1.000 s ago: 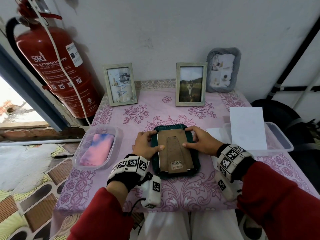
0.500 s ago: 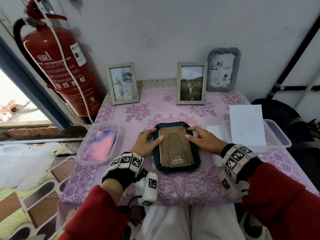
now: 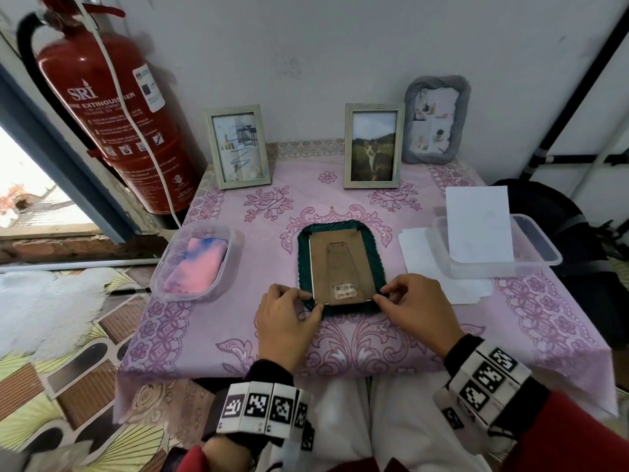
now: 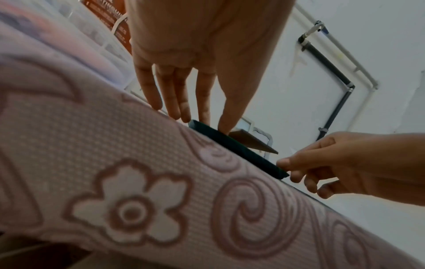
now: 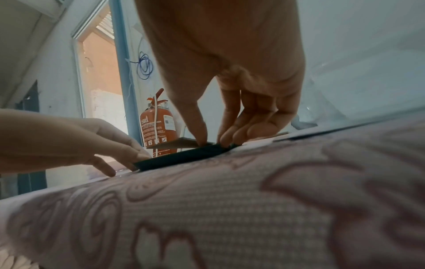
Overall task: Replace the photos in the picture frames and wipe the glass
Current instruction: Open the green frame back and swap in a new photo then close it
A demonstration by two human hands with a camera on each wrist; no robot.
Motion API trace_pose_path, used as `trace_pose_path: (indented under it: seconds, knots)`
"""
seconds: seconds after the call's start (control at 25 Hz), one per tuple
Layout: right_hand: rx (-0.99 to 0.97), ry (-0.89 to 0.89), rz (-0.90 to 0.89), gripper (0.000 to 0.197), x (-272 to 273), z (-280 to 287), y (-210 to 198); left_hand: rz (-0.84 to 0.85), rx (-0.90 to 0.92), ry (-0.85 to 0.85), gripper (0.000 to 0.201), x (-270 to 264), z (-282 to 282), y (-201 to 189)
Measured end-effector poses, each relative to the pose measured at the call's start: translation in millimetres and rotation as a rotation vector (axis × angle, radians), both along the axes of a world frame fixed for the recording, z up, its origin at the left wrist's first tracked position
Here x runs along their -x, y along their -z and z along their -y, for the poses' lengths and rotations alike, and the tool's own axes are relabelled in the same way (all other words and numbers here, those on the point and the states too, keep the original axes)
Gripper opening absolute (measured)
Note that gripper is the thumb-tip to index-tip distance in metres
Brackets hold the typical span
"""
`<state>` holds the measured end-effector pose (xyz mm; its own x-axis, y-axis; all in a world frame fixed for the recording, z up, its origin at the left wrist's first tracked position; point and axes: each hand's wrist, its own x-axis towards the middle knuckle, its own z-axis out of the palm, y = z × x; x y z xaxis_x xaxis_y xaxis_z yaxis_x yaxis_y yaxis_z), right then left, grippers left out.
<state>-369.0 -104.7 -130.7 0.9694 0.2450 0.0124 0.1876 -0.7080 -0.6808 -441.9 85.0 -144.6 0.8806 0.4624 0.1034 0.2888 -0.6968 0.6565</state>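
Pink floral tablecloth [image 3: 340, 338] bearing a dark green picture frame [image 3: 304, 267] laid face down, cardboard backing [image 3: 340, 264] upward; left hand [image 3: 284, 321] and right hand [image 3: 417, 310] pinch its near corners.

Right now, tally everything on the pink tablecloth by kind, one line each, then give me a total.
Picture frames: 4: green frame face down, under left hand and right hand; pale frame; cat-photo frame; grey frame.
Clear plastic containers: 2: one with a pink cloth, one bearing a white sheet.
Loose white papers: count unclear.
Total: 8, papers excluded.
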Motion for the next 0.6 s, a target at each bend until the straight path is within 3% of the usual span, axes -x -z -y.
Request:
trace_pose_path:
  seconds: [0.24, 0.6]
  knots:
    - [-0.052, 0.033, -0.013, 0.011, -2, -2, 3, 0.077, 0.182, -0.064, 0.023, -2, 2, 7]
    - [-0.02, -0.075, 0.033, 0.004, -3, -5, 3, 0.137, 0.25, -0.093, 0.013, -4, 2, 13]
